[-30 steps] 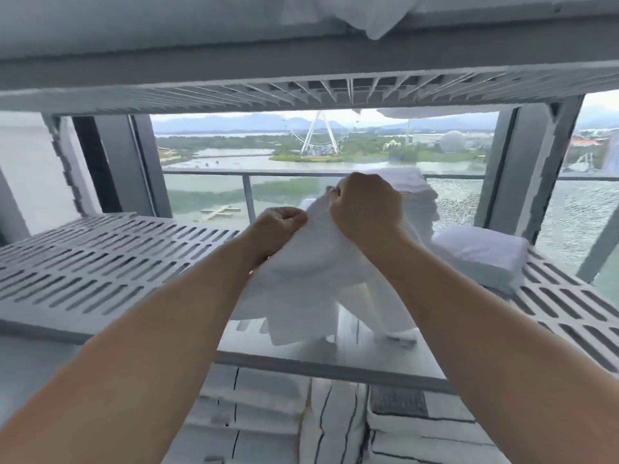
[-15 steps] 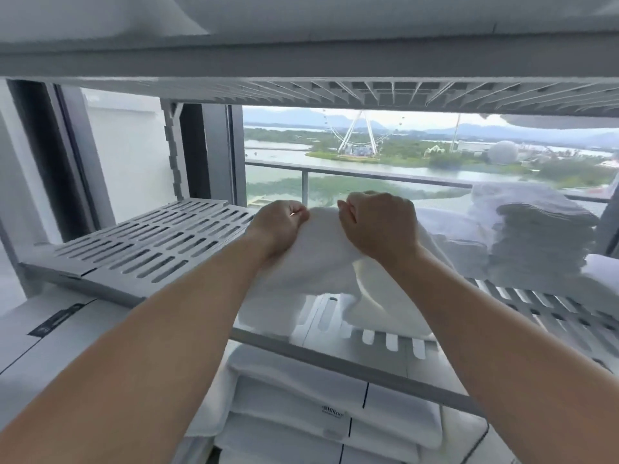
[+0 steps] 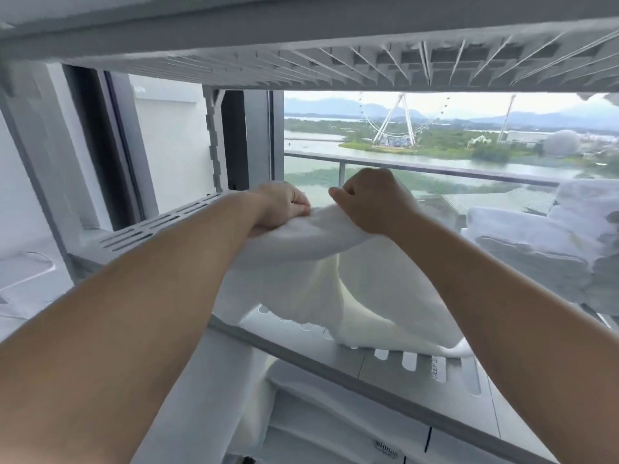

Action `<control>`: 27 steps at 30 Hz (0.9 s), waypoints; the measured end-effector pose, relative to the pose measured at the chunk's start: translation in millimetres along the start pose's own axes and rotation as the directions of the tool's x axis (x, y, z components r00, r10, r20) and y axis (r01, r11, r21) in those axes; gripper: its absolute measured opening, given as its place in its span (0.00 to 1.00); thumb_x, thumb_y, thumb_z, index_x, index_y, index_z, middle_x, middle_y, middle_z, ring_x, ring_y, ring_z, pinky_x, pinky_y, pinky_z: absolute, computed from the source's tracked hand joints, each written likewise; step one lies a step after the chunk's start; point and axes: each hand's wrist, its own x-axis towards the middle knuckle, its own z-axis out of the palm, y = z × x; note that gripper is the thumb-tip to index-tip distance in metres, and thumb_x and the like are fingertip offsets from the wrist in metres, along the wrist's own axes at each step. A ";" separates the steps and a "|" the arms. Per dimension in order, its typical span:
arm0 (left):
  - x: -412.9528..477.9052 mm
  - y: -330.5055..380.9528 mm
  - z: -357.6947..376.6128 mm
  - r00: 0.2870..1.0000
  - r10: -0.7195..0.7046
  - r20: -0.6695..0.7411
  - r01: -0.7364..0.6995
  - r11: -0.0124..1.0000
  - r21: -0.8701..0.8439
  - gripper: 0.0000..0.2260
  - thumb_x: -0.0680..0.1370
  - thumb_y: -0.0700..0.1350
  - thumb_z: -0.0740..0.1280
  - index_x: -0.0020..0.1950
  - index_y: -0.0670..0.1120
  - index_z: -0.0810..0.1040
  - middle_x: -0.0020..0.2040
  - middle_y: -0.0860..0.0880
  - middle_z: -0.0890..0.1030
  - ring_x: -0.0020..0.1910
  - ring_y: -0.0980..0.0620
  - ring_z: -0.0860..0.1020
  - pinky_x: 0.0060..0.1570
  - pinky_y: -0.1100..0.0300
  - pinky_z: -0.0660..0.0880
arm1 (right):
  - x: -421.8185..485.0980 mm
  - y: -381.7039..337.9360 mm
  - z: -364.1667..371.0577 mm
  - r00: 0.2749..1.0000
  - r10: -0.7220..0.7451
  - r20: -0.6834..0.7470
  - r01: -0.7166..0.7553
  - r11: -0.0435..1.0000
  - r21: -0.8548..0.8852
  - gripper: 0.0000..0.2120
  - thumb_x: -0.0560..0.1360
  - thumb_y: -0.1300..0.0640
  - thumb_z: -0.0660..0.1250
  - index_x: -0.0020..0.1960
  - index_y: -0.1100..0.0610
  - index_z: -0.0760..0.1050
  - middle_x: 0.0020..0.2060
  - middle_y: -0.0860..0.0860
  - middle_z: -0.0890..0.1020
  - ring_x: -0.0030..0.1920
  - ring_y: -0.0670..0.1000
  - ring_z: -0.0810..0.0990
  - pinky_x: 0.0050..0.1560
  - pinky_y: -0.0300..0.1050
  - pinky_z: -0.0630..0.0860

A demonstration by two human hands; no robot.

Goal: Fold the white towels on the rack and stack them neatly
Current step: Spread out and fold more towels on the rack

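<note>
Both bare forearms reach straight out over the slotted rack shelf, wrists close together. The left hand is knuckles-up, its grip curled tight and pinching the top edge of the white towel. The right hand, just beside it and a touch higher, has its grip closed the same way on that edge, fingertips tucked under. The towel hangs from both fists in loose folds, its lower end crumpled on the shelf. Folded towels are piled at the shelf's right end; more towels lie on the level below.
</note>
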 end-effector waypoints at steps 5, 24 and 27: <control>39.9 -12.5 -30.2 0.922 -0.236 0.308 0.186 0.966 0.181 0.07 0.79 0.57 0.68 0.51 0.59 0.86 0.55 0.59 0.84 0.57 0.54 0.82 0.64 0.52 0.76 | 42.4 22.8 33.2 0.952 0.036 0.305 -0.165 0.898 0.408 0.28 0.74 0.40 0.69 0.25 0.57 0.67 0.23 0.52 0.67 0.25 0.50 0.65 0.28 0.43 0.61; 141.3 -92.1 49.4 0.959 -0.081 0.273 -0.037 0.915 0.401 0.07 0.75 0.46 0.69 0.52 0.54 0.80 0.52 0.51 0.82 0.51 0.49 0.79 0.46 0.56 0.75 | 70.1 52.4 165.9 0.956 0.139 0.258 -0.144 0.990 0.002 0.14 0.77 0.47 0.63 0.47 0.57 0.79 0.44 0.56 0.83 0.46 0.58 0.81 0.42 0.48 0.76; 154.5 -103.4 52.7 0.971 -0.028 0.238 -0.074 0.909 0.410 0.10 0.74 0.37 0.63 0.44 0.52 0.78 0.49 0.49 0.83 0.50 0.47 0.81 0.48 0.52 0.78 | 56.5 48.8 163.5 0.966 0.181 0.183 -0.182 0.983 -0.012 0.11 0.76 0.45 0.65 0.42 0.52 0.76 0.43 0.54 0.82 0.45 0.57 0.80 0.43 0.48 0.77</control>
